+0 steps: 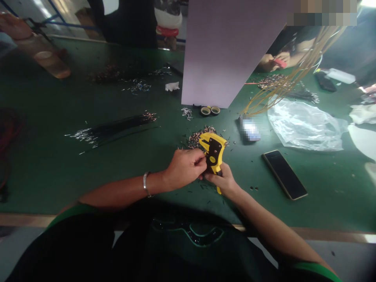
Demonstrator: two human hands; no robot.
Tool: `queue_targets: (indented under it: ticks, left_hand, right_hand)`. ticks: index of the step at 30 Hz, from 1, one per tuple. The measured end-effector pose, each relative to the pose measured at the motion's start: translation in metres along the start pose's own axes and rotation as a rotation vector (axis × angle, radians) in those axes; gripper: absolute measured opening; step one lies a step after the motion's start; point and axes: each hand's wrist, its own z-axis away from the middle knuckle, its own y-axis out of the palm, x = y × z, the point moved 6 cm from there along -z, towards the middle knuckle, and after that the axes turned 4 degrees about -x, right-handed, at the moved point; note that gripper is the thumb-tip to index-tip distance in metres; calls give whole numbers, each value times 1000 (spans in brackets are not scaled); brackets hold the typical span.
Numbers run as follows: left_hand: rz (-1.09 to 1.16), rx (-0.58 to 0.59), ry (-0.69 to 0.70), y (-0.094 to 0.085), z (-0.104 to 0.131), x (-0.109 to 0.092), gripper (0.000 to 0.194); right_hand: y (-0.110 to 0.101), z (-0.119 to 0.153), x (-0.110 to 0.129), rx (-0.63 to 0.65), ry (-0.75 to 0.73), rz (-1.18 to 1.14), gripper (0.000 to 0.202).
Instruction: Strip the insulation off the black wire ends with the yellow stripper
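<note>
My right hand (225, 181) is wrapped round the handles of a yellow and black wire stripper (214, 150), its jaws pointing up and left. Close against the tool's left side, my left hand (188, 168) is closed in a pinch; what it holds, if anything, is hidden by the fingers. A silver bracelet (146, 184) circles my left wrist. Just beyond the tool lies a heap of small copper-coloured pieces (202, 134). Dark scraps are strewn on the green table (176, 203) under my hands.
Left lies a bundle of black wires (117, 127). Rolls of tape (210, 111) sit by a tall pale panel (217, 51). Right are a phone (284, 174), a clear plastic bag (305, 125) and tan cables (282, 86). A co-worker's hands (277, 60) hold something red; another person's arm (38, 47) is at far left.
</note>
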Motion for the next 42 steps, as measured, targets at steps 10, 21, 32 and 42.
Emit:
queue_targets:
  ticks: [10,21,32,42]
  left_hand:
    - [-5,5,24,1,1,2,22]
    - [21,21,9,2,0,2,24]
    - [14,79,2,3,0,5,17]
    - [7,71,-55,-1,1,8,12]
  right_hand:
    - [1,3,7,-39,-6,99,10]
    - [2,7,2,-78,8,119,16]
    - [-4,5,9,-136,-30,238,25]
    - [-8,3,5,-199,-21,236,25]
